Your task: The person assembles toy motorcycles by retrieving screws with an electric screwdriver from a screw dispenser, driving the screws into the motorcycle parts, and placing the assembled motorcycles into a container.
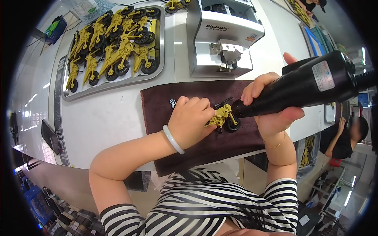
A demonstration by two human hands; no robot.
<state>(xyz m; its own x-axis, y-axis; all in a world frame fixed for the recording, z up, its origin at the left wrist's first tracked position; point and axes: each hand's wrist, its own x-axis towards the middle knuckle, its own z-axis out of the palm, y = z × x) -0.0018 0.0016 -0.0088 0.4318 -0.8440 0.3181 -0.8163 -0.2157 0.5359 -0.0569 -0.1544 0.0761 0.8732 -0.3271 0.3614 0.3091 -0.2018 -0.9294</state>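
A small yellow toy motorcycle [221, 115] with black wheels lies on a dark brown cloth [189, 146]. My left hand [191, 121], a pale bangle at its wrist, is closed on the rear part of the toy and hides that end. In my right hand [271, 106] is a black electric screwdriver [293, 89], its fingers wrapped round the body. The tool is tilted, with its narrow end at the front of the toy; its tip is hidden, so I cannot tell whether it touches. Several small screws [172, 103] lie on the cloth left of my left hand.
A metal tray [162, 59] full of yellow toy motorcycles stands at the back left, near a bag of pale pellets [92, 10]. A grey PISO-labelled machine [226, 33] stands behind the cloth. Another person [348, 131] sits at the far right.
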